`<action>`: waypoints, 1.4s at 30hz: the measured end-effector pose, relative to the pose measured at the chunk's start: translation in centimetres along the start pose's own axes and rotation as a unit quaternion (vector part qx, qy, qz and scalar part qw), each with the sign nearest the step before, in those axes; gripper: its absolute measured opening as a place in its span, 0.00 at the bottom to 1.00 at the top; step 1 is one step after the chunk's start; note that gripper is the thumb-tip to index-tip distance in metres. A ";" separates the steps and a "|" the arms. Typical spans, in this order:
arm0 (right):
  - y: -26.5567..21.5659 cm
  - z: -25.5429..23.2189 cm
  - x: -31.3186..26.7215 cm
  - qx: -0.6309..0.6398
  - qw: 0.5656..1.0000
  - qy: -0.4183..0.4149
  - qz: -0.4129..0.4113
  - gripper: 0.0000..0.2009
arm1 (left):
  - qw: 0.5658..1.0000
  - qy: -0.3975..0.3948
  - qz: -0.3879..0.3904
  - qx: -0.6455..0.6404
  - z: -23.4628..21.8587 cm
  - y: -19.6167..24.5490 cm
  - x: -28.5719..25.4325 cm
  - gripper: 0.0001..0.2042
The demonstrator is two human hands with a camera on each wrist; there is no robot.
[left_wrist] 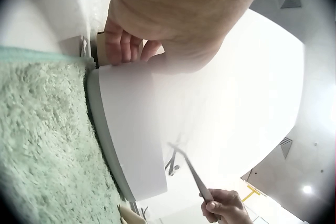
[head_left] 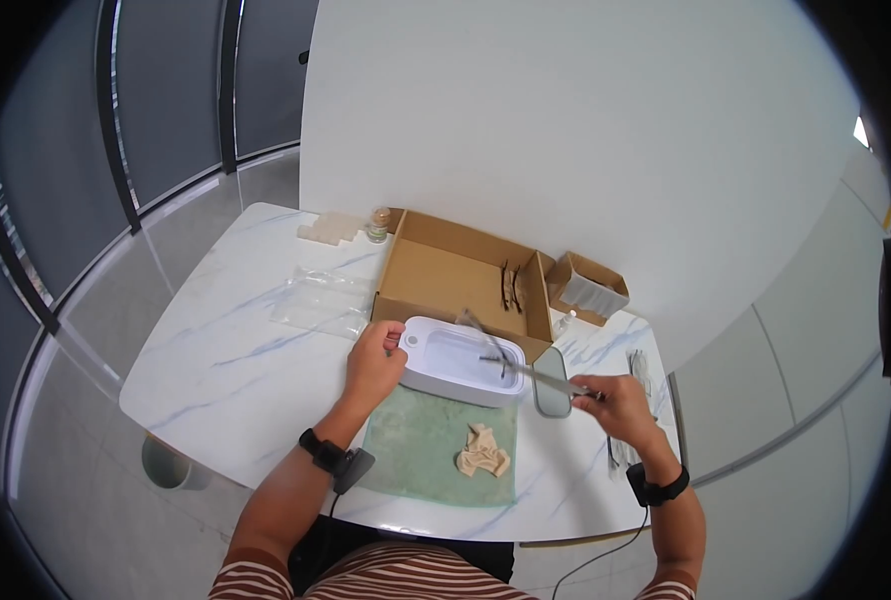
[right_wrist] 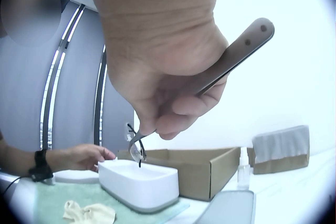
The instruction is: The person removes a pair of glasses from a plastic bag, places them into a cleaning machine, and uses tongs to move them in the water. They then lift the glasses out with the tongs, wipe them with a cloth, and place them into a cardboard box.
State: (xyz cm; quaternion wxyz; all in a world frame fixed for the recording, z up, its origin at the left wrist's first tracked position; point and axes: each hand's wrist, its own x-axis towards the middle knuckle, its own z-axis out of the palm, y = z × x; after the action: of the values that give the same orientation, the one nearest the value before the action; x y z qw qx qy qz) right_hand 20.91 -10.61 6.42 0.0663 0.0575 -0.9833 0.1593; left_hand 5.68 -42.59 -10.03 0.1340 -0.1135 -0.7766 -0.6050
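My right hand [head_left: 621, 408] holds long metal tweezers [head_left: 551, 378], pointing left over a white oblong tub [head_left: 451, 388]. At the tweezers' tips hangs a pair of eyeglasses [right_wrist: 137, 153] with dark temples and clear lenses, over the tub's opening. In the head view the glasses look blurred and overlap the tub's right half. The left hand [head_left: 374, 362] grips the tub's left end, its fingers [left_wrist: 126, 45] bent at the rim. The tub stands at the back edge of a green fluffy towel [head_left: 406, 460], where a crumpled beige cloth [head_left: 482, 452] lies.
Behind the tub sits an open cardboard box [head_left: 446, 255] with dark eyeglasses temples [head_left: 511, 287] inside. A smaller carton [head_left: 588, 285], a spray bottle [right_wrist: 243, 170] and a grey-green lid [head_left: 552, 385] are to the right. A clear plastic bag [head_left: 326, 300] and a glass jar [head_left: 378, 225] are at left.
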 end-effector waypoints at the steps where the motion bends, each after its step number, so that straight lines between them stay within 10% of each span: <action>1: 0.3 0.4 -0.3 -0.003 1.000 -0.005 0.001 0.14 | 1.000 0.001 -0.001 0.000 0.1 -0.2 0.0 0.15; 13: -6.5 -1.0 -2.3 -0.086 0.987 -0.089 -0.107 0.13 | 0.973 0.166 -0.033 -0.156 -2.2 0.8 1.8 0.07; 28: -7.3 0.3 1.1 -0.176 0.959 -0.214 -0.054 0.16 | 0.982 0.140 0.037 -0.125 -2.1 0.3 1.6 0.06; 32: -6.8 -2.1 -0.1 -0.115 0.977 -0.166 -0.074 0.15 | 0.980 0.143 0.043 -0.128 -2.3 0.4 1.5 0.06; 38: 0.2 -0.9 -6.0 0.228 0.951 0.148 0.146 0.18 | 0.975 0.140 0.007 -0.175 -2.6 1.2 1.2 0.05; 42: 5.6 3.5 -8.7 0.137 0.954 0.153 0.220 0.20 | 0.973 0.140 0.047 -0.177 -2.2 3.5 0.5 0.05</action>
State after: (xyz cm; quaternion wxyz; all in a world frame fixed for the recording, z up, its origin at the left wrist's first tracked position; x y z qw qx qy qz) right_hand 28.30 -5.69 0.13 0.1711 -0.1764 -0.9183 0.3104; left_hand 6.50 -43.86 -6.20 0.2474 -0.0858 -0.6245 -0.7358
